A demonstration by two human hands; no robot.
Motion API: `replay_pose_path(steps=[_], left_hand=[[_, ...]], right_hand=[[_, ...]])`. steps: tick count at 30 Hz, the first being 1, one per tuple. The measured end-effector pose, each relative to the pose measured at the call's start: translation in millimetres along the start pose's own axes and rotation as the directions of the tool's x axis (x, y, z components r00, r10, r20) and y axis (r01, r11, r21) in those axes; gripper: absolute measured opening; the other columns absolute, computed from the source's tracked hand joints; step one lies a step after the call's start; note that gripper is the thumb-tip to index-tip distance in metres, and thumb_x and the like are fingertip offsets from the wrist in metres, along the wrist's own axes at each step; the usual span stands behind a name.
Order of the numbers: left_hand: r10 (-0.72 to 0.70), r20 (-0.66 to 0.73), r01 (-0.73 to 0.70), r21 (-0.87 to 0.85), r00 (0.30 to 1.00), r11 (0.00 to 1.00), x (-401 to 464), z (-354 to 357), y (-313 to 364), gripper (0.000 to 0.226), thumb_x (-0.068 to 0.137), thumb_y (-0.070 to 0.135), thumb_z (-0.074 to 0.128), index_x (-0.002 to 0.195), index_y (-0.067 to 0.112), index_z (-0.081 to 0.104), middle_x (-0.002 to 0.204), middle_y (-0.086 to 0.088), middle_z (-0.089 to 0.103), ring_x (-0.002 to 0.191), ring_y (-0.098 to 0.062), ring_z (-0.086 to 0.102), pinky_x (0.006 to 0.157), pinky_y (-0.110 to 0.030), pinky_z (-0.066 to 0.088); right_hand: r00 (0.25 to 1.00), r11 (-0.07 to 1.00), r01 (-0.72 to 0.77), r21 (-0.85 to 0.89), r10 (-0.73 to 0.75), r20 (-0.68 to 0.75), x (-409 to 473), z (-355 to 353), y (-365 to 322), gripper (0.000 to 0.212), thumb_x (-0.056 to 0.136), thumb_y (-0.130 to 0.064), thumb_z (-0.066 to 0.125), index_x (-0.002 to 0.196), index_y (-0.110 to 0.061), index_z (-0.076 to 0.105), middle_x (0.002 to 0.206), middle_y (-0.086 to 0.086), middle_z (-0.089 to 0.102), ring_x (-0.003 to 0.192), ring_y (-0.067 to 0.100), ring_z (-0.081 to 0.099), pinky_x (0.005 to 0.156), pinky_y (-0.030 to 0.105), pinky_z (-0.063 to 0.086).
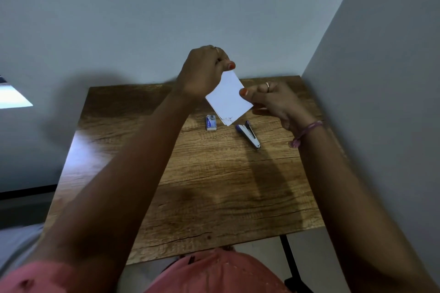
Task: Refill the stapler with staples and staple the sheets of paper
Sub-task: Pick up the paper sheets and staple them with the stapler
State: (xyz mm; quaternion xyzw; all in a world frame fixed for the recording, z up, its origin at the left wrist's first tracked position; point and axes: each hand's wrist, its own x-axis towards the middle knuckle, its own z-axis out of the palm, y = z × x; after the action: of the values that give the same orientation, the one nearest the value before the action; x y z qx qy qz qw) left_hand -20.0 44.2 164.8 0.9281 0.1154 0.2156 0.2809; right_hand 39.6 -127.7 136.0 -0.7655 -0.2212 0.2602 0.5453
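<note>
Small white sheets of paper (228, 101) are held up in the air above the far part of the wooden table (202, 185). My left hand (202, 71) pinches their top corner between thumb and fingers. My right hand (273, 102) pinches their right edge with its thumb on the front face. Below the sheets, a small blue-and-white staple box (211, 122) lies flat on the table. Right of it lies the stapler (250, 134), silver with a purple body, pointing toward me, and neither hand touches it.
Grey walls close in behind and to the right of the table. A black table leg (289, 259) shows at the near right corner. A bright patch (12, 96) sits at the far left.
</note>
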Motion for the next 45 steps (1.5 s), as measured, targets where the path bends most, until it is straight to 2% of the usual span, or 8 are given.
replay_pose_path(steps=[4,10,15,21,25,30,37,45], left_hand=[[0.007,-0.028,-0.007,0.003,1.0,1.0,0,0,-3,0.024,0.093,0.023,0.055,0.105,0.009,0.071,0.107,-0.009,0.069,0.086,-0.009,0.053,0.069,-0.015,0.031],[0.043,-0.112,-0.049,-0.051,0.993,0.998,10,-27,-11,0.022,0.09,0.024,0.06,0.099,0.008,0.072,0.098,-0.01,0.069,0.082,-0.009,0.054,0.066,-0.014,0.033],[0.091,0.031,-0.089,-0.073,0.995,0.993,9,-17,-4,0.022,0.089,0.025,0.061,0.102,0.01,0.072,0.1,-0.007,0.069,0.084,-0.008,0.054,0.062,-0.005,0.032],[0.054,0.0,-0.053,-0.244,0.999,0.968,5,-12,-7,0.026,0.096,0.027,0.052,0.113,0.014,0.067,0.113,0.001,0.068,0.094,-0.002,0.057,0.073,0.0,0.038],[-0.422,-0.132,0.173,-0.773,0.897,0.61,-15,10,-13,0.033,0.099,0.031,0.045,0.127,0.014,0.045,0.114,-0.005,0.061,0.091,-0.01,0.064,0.074,-0.015,0.052],[-0.393,0.128,0.293,-0.872,0.91,0.393,-51,41,-16,0.039,0.091,0.013,0.061,0.117,0.011,0.033,0.118,-0.018,0.063,0.098,-0.021,0.068,0.078,-0.033,0.059],[-0.307,0.1,0.245,-0.841,0.946,0.483,-55,43,-27,0.023,0.088,-0.002,0.059,0.098,0.017,0.052,0.119,-0.018,0.064,0.1,-0.02,0.068,0.072,-0.026,0.059],[-0.218,0.067,0.188,-0.777,0.974,0.601,-50,40,-34,0.026,0.088,-0.003,0.059,0.096,0.021,0.051,0.122,-0.013,0.062,0.105,-0.022,0.066,0.067,-0.026,0.058]], right_hand=[[1.0,1.0,-0.015,0.027,0.015,0.021,-4,-4,6,0.003,0.085,-0.013,0.069,0.085,-0.013,0.072,0.069,-0.002,0.073,0.06,0.004,0.066,0.058,0.018,0.054],[0.999,0.998,-0.022,-0.059,0.02,-0.042,-5,-10,20,0.004,0.086,-0.004,0.066,0.084,-0.004,0.07,0.063,-0.003,0.07,0.056,0.003,0.063,0.056,0.017,0.051],[0.998,0.993,0.063,0.098,-0.062,-0.02,3,-2,-1,0.02,0.091,-0.031,0.061,0.095,-0.015,0.072,0.092,0.004,0.075,0.086,0.016,0.07,0.077,0.028,0.057],[0.997,0.989,0.073,0.126,-0.07,-0.021,9,3,-10,0.011,0.082,-0.011,0.071,0.092,-0.007,0.071,0.095,0.015,0.073,0.082,0.023,0.069,0.067,0.029,0.056],[0.991,0.928,0.043,0.369,0.009,-0.137,15,4,-7,0.005,0.081,-0.012,0.073,0.081,-0.013,0.068,0.077,0.001,0.072,0.066,0.016,0.062,0.061,0.026,0.053],[0.992,0.898,0.006,0.44,0.051,-0.117,19,13,-2,0.011,0.084,-0.007,0.068,0.095,-0.005,0.065,0.092,0.007,0.073,0.08,0.016,0.071,0.065,0.027,0.059],[0.991,0.946,-0.047,0.321,0.083,-0.1,23,12,5,0.016,0.081,-0.008,0.072,0.096,-0.005,0.068,0.092,0.006,0.074,0.076,0.012,0.071,0.062,0.021,0.056],[0.966,0.865,-0.03,0.5,0.153,-0.206,33,8,7,0.008,0.076,-0.014,0.078,0.077,-0.013,0.07,0.074,0.002,0.074,0.064,0.009,0.066,0.06,0.02,0.051]])
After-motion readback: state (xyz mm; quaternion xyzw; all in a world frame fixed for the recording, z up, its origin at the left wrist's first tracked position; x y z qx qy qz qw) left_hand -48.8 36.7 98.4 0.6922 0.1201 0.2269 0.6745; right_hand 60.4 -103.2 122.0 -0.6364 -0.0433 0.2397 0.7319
